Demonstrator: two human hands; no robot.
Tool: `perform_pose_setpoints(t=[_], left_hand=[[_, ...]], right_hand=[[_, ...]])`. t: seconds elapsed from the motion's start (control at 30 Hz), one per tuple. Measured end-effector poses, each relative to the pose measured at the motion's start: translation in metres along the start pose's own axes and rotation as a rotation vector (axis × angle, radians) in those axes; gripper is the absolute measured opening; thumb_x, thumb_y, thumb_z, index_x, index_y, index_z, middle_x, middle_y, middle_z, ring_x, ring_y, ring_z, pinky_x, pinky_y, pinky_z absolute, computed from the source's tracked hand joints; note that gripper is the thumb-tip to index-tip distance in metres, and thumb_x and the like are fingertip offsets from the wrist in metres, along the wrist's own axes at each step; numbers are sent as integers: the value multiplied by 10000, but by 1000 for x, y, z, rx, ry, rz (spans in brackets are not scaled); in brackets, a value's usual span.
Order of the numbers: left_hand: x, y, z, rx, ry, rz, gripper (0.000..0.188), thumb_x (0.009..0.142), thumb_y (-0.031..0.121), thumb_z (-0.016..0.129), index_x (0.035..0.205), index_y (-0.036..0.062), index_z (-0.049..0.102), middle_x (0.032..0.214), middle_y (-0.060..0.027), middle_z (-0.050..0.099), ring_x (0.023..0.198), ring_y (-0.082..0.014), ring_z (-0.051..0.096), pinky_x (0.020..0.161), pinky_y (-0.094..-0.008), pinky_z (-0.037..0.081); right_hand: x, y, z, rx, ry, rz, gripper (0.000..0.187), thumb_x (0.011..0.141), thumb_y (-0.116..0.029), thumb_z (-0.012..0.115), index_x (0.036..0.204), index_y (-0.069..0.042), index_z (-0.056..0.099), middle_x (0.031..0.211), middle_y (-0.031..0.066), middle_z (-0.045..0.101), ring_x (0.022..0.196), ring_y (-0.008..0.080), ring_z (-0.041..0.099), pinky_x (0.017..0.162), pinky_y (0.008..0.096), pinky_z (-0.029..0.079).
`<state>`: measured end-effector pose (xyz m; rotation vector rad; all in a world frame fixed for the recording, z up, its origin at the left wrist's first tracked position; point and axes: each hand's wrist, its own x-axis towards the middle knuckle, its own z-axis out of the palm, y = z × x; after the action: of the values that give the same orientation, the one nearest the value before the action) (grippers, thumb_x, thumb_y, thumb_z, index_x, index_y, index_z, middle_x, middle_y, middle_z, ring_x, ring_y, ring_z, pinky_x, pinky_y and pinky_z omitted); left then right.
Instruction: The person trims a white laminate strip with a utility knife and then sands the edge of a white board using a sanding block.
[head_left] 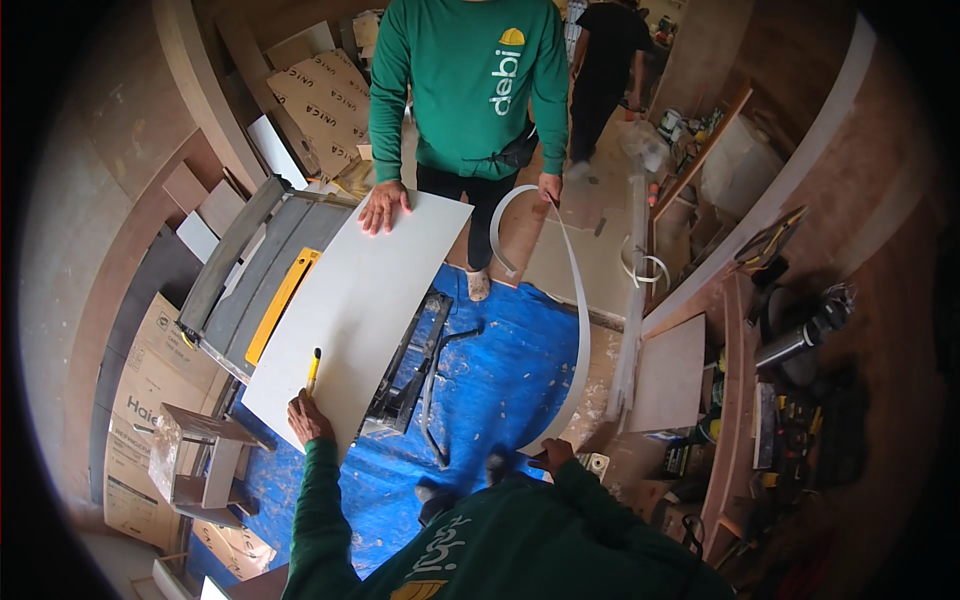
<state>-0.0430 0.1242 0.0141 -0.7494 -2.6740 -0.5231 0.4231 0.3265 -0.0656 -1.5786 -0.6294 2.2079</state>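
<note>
My left hand (310, 418) is at the near edge of a long white board (365, 290). From its closed fingers a slim yellow tool with a black end (314, 370) points up over the board; its kind is unclear. Low on the right, my right hand (552, 456) pinches the end of a thin white edging strip (583, 350). The strip arcs away to a co-worker's hand (550, 187), and its far part curls beside that person's leg. The co-worker's other hand (384, 207) lies flat on the board's far end.
Beneath the board stands a grey machine table (285, 240) with a yellow insert (282, 305). A blue tarp (510, 360) covers the floor under a black metal frame (410, 360). A small wooden stand (205, 450) is at left; shelves with tools (790, 430) line the right.
</note>
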Motion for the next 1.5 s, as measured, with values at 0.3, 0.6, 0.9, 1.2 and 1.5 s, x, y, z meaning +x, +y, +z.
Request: perform_pose_setpoints(t=[0.3, 0.6, 0.9, 1.2, 1.5], left_hand=[[0, -2, -10, 36, 9, 27, 282, 940, 203, 487, 1193, 102, 558, 1054, -124, 538, 1011, -309, 513, 873, -436, 403], [0, 0, -11, 15, 5, 18, 317, 879, 172, 582, 1189, 103, 569, 1074, -110, 544, 1032, -311, 508, 889, -441, 401], [1, 22, -3, -35, 9, 44, 317, 886, 186, 573, 1192, 107, 569, 1086, -111, 550, 1044, -306, 505, 888, -442, 401], [2, -1, -8, -17, 23, 40, 329, 898, 213, 564, 1211, 111, 568, 1102, -118, 563, 1047, -316, 511, 899, -450, 399], [2, 3, -8, -17, 24, 40, 320, 914, 231, 540, 1212, 117, 572, 1124, -107, 573, 1053, -311, 517, 908, -442, 402]], right_hand=[[0, 4, 2, 22, -32, 16, 270, 871, -99, 490, 1080, 71, 501, 997, 234, 626, 904, 373, 653, 754, 510, 576], [15, 15, -11, -33, -44, -24, 206, 868, -76, 522, 1020, 63, 534, 926, 210, 628, 856, 361, 651, 753, 525, 576], [61, 40, -71, -390, -131, -368, 197, 834, -167, 644, 877, 16, 587, 859, 160, 655, 813, 300, 672, 731, 430, 572], [34, 34, -38, -512, -261, -678, 364, 674, -329, 799, 776, -50, 589, 735, 151, 634, 744, 342, 638, 680, 433, 504], [31, 31, -42, -432, -177, -392, 237, 716, -109, 765, 864, -8, 611, 860, 157, 656, 791, 285, 678, 727, 376, 555]])
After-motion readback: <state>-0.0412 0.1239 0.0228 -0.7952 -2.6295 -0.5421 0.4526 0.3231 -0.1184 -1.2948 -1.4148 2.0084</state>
